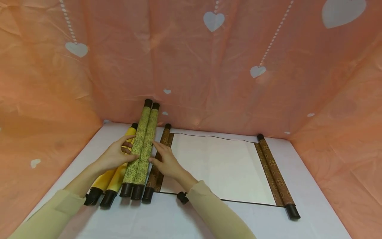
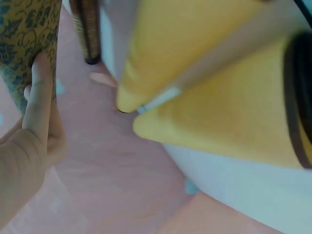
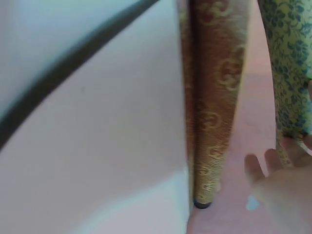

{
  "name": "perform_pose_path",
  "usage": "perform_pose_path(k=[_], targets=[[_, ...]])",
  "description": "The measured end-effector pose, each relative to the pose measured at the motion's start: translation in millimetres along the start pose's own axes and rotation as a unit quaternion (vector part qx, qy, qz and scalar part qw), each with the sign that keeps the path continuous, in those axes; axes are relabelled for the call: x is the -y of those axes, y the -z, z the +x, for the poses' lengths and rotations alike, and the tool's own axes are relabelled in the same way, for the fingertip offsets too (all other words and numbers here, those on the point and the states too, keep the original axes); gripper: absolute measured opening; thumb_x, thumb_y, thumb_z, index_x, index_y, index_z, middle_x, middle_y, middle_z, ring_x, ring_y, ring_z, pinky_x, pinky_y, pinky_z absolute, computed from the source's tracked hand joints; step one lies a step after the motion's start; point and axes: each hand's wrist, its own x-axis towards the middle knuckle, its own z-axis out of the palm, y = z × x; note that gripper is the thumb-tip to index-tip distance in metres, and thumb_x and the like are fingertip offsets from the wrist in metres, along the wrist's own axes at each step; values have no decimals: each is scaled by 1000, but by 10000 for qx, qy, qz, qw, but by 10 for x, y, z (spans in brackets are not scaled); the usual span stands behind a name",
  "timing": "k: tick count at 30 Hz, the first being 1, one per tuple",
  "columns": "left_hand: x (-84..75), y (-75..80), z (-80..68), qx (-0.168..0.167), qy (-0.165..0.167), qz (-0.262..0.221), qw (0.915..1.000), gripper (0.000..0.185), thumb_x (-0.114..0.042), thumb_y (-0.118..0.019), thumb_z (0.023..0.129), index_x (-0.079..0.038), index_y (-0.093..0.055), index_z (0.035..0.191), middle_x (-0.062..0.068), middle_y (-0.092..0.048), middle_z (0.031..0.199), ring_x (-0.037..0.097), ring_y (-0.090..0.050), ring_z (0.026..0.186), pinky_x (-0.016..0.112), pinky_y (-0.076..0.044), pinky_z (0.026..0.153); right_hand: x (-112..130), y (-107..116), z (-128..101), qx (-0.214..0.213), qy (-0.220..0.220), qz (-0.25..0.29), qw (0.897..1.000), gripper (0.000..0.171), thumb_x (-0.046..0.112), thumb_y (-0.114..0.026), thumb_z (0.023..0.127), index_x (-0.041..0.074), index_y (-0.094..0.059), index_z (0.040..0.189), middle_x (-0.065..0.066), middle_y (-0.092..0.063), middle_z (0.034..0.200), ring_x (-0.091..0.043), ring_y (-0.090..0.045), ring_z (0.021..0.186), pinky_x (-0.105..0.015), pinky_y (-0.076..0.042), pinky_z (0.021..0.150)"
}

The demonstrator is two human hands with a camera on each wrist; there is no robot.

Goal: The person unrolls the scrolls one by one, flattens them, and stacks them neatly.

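Observation:
A green-patterned scroll [image 1: 145, 139], rolled from both ends into two side-by-side rolls with black end knobs, is held above the table, its far end overlapping the backdrop. My left hand [image 1: 116, 154] grips it from the left, thumb on top and fingers reaching under; the left wrist view shows the thumb [image 2: 41, 83] against the floral surface. From the right, my right hand [image 1: 167, 162] holds its edge between thumb and fingers. In the right wrist view, two fingers [image 3: 253, 168] stand extended beside the roll while others meet it.
A yellow scroll [image 1: 119, 174] in two rolls lies left, partly under the left hand. On the right, a brown-patterned scroll [image 1: 276, 172] is spread out, its blank white sheet [image 1: 218, 166] between two rollers. Beside my right sleeve sits a small black item [image 1: 182, 198]. Orange cloth [image 1: 191, 66] encloses the white table.

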Motion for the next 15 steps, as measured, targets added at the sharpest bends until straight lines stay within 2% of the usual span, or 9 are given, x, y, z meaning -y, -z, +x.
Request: perform_pose_path(k=[4,9,11,15], targets=[[-92,-80,-25,-265,-225,-254,9991,89,-12,-79,92,-1,-25,162,27,-51,127,39,-56,110,34,-54,74,57,98,-70,-395,150,451,9981,71,25,-64,106,22,-27,166,-6,-26,169,-31,-34,151,-53,-37,117],[-189,-275,-38,-642,-663,-643,9937,87,-2,-77,91,-1,-27,161,26,-49,127,32,-54,103,26,-54,71,132,283,-203,-730,369,1139,9901,73,10,-70,101,19,-34,164,-6,-29,166,-32,-60,127,-37,-53,100],[-238,-381,-41,-799,-894,-749,9900,86,2,-78,90,0,-29,160,25,-49,126,27,-54,99,25,-54,72,130,371,-269,-776,425,1387,9864,75,4,-70,99,18,-35,163,-6,-30,164,-33,-64,119,-31,-56,92],[-365,-605,-52,-969,-1268,-861,9834,86,3,-80,88,-2,-31,159,22,-50,126,22,-54,96,29,-56,78,67,543,-436,-933,485,1622,9811,80,-4,-70,96,19,-34,164,-5,-31,163,-33,-64,119,-30,-58,88]])
